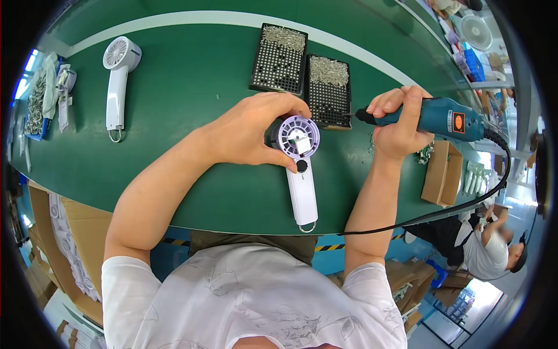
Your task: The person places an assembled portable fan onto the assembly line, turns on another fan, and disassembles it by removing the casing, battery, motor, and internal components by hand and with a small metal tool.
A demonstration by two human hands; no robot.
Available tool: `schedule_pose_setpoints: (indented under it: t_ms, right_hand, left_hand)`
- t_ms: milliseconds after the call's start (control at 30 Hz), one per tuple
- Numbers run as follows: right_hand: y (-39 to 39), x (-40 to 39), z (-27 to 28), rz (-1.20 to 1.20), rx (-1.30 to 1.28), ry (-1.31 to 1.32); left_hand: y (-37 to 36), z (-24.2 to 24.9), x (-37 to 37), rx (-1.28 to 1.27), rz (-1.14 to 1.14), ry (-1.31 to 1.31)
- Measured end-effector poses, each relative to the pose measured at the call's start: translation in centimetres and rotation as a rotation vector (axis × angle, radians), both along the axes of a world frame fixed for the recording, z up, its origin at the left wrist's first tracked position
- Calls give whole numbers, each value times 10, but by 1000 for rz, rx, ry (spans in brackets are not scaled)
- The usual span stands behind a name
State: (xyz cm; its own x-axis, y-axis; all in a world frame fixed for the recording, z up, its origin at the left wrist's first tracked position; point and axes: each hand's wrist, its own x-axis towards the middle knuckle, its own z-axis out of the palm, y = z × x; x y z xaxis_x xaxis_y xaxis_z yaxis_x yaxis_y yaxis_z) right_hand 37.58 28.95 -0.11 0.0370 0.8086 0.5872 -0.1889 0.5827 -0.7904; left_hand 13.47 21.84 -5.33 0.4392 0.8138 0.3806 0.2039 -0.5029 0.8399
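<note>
My left hand [261, 131] is wrapped round the head of a white handheld fan [302, 195], which lies on the green table with its handle toward me. The fan's round purple grille faces up, with a white piece at its middle. In my right hand [401, 122] is a teal electric screwdriver [450, 118], its black nose and thin bit pointing left at the edge of a black screw tray [329, 107]. The bit is apart from the fan. A second black tray [279, 67] of screws stands just to the left.
Another white fan [117, 96] lies at the far left of the green table [192, 70], near bagged parts [38, 99]. A cardboard box [442, 174] stands at the right, beside small loose parts. The screwdriver's black cable [442, 212] curves below it. A co-worker [488, 250] is at the lower right.
</note>
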Motion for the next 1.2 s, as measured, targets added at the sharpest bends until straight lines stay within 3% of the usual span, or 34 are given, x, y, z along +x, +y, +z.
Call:
schedule_pose_setpoints:
  t_ms: [300,500,633,967,1200]
  right_hand:
    - [-7,4,13,-52,-3,2]
    - [-28,11,33,191,63,162]
    - [-42,-1,38,306,149,95]
    - [-17,-4,16,3,32,98]
    - [-11,-8,8,7,16,83]
  left_hand:
    - [0,-4,-1,122,-29,31]
    - [-1,-3,-2,127,-27,24]
    - [-2,-2,-2,103,-33,33]
    - [-2,-3,-1,108,-16,19]
    - [-3,-3,1,152,-12,42]
